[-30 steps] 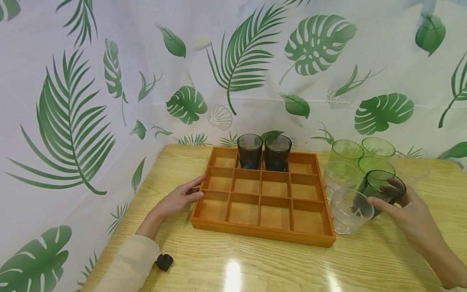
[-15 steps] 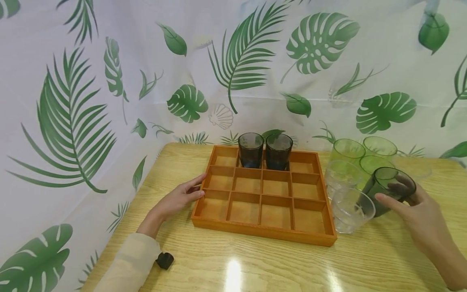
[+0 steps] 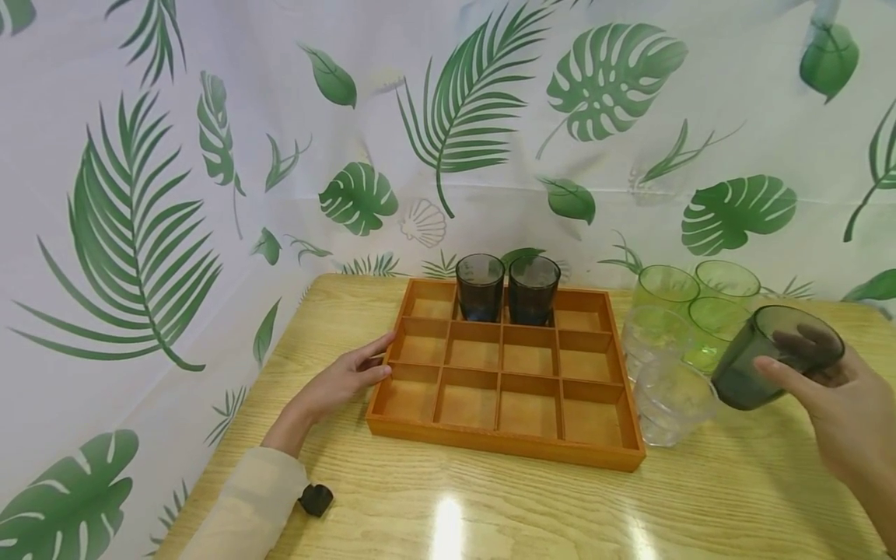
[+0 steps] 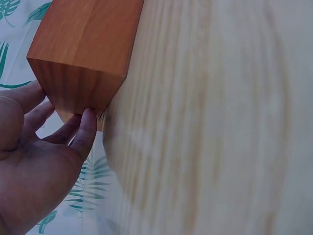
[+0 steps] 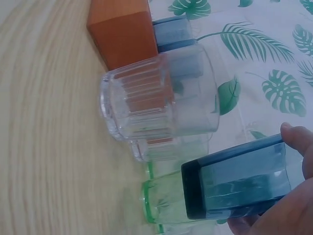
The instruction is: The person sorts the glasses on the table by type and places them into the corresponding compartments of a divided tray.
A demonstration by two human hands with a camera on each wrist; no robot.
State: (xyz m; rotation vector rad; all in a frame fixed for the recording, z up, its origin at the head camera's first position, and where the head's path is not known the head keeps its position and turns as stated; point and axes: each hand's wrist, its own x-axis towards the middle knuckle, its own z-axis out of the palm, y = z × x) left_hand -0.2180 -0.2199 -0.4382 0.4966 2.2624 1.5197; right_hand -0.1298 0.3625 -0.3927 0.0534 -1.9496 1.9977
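My right hand (image 3: 850, 424) grips a dark grey drinking glass (image 3: 749, 373) near its rim, thumb on one side and fingers on the other. The glass is tilted, its base close over the table; it looks bluish in the right wrist view (image 5: 239, 181). At the left, my left hand (image 3: 350, 377) rests its fingers against the end of a wooden compartment tray (image 3: 490, 445), and the left wrist view shows fingertips (image 4: 88, 117) at its wall. Two dark glasses (image 3: 480, 288) stand side by side in the middle compartments of the tray's back row.
Right of the tray stand a clear glass (image 3: 672, 400) and another clear one (image 3: 644, 342) behind it. Three green glasses (image 3: 661, 286) are grouped at the back right. A small black object (image 3: 316, 500) is by the left sleeve. A leaf-print cloth (image 3: 434, 155) hangs behind the table.
My right hand has moved right with the dark glass, which has come away from behind the front clear glass and tilted more. The left hand and tray have stayed put.
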